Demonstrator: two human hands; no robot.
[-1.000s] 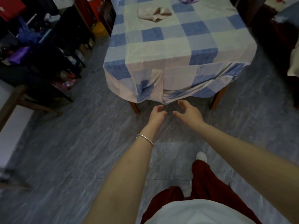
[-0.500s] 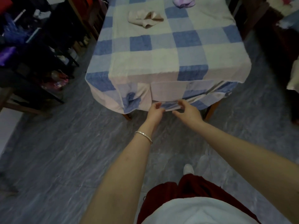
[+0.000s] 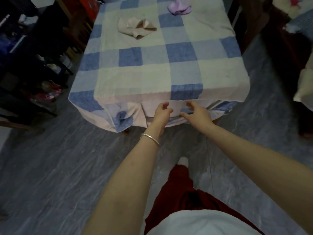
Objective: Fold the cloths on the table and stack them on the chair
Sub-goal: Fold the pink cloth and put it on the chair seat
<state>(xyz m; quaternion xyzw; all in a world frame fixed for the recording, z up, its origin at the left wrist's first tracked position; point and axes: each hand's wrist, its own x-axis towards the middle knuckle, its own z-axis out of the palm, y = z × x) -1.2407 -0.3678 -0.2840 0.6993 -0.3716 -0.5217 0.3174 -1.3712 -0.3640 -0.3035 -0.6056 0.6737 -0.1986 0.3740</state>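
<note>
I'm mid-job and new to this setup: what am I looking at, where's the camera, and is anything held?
No machine here: these are a person's two bare arms, filmed by one wide-angle camera worn on the head, looking forward and down. The big blue-and-cream checked spread is a tablecloth. On it lie a crumpled beige cloth and, farther back, a lilac cloth, both unfolded. The left hand, bracelet on its wrist, and the right hand are at the tablecloth's hanging front edge. The right hand's fingers are spread, holding nothing; the left's are curled, and I cannot tell whether they pinch the fabric.
</note>
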